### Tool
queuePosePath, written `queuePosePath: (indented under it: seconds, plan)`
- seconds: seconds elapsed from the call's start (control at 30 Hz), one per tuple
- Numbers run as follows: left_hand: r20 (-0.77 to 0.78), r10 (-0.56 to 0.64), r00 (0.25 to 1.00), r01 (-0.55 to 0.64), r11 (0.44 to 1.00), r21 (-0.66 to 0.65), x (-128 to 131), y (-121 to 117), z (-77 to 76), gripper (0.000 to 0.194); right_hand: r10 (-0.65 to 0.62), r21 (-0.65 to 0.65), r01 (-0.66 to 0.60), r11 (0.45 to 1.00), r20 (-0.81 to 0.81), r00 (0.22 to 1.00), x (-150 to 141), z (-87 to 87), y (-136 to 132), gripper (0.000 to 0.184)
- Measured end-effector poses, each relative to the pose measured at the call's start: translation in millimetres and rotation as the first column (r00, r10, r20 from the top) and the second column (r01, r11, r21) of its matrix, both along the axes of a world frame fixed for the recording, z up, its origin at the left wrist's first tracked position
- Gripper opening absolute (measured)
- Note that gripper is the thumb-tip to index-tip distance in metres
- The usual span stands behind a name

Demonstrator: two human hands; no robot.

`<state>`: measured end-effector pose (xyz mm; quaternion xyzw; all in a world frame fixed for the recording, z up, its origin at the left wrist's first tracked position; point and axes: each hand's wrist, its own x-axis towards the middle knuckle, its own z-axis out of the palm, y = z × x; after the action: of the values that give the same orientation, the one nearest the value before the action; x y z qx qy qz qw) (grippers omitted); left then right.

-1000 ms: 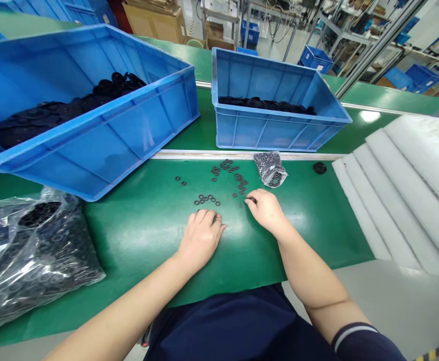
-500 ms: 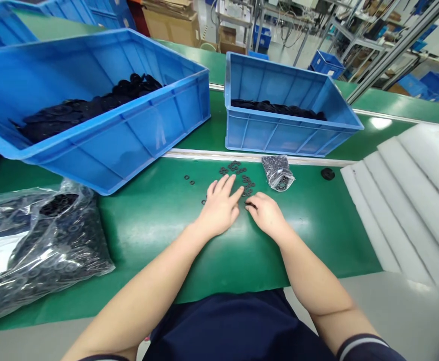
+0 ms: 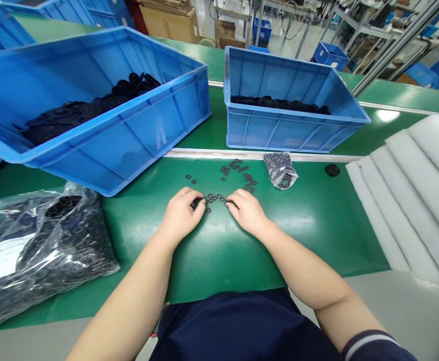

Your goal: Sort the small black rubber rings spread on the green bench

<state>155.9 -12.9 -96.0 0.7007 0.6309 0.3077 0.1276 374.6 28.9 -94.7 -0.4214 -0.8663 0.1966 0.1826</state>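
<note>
Your left hand (image 3: 181,214) and right hand (image 3: 246,211) rest curled, fingertips down on the bench, either side of a short row of small black rings (image 3: 215,198). Whether either hand is pinching a ring, you cannot tell from this view; the fingers hide it. The rings look light and stiff, and likely to skid if pushed, so take one by its outer edge between thumb and finger. More lie scattered ahead on the green bench (image 3: 219,260), toward a small clear bag (image 3: 280,170) of them. Beyond, a blue crate (image 3: 110,150) and another (image 3: 279,133) hold black discs (image 3: 87,113); a large plastic bag (image 3: 35,271) lies at your left.
</note>
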Motion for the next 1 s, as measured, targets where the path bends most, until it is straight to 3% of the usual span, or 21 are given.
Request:
queuePosePath:
  seconds: [0.13, 0.3, 0.5, 0.77, 1.0]
  plan:
    - [-0.001, -0.03, 1.0, 0.03, 0.999, -0.037, 2, 0, -5.3, 0.015, 0.009, 0.063, -0.018, 0.998, 0.14, 0.99, -8, -1.4, -3, 0.022]
    - [0.028, -0.041, 0.999, 0.04, 0.999, 0.028, 5, 0, -9.7, 0.019, -0.002, 0.099, -0.026, 0.995, 0.267, 0.964, -9, 4.2, -13, 0.026]
    - [-0.016, -0.088, 0.996, 0.089, 0.992, 0.09, 15, 13, -16.1, 0.022, -0.032, 0.117, -0.009, 0.993, 0.345, 0.938, -12, 9.1, -24, 0.027]
    - [-0.054, -0.055, 0.997, 0.062, 0.987, 0.146, 18, 22, -19.7, 0.027, -0.06, 0.229, -0.033, 0.973, 0.388, 0.92, -16, -3.3, -30, 0.032]
    - [-0.006, -0.057, 0.998, 0.057, 0.996, 0.067, 20, 19, -7.1, 0.021, -0.21, 0.027, 0.21, 0.977, 0.231, 0.95, -23, 2.6, -13, 0.027]
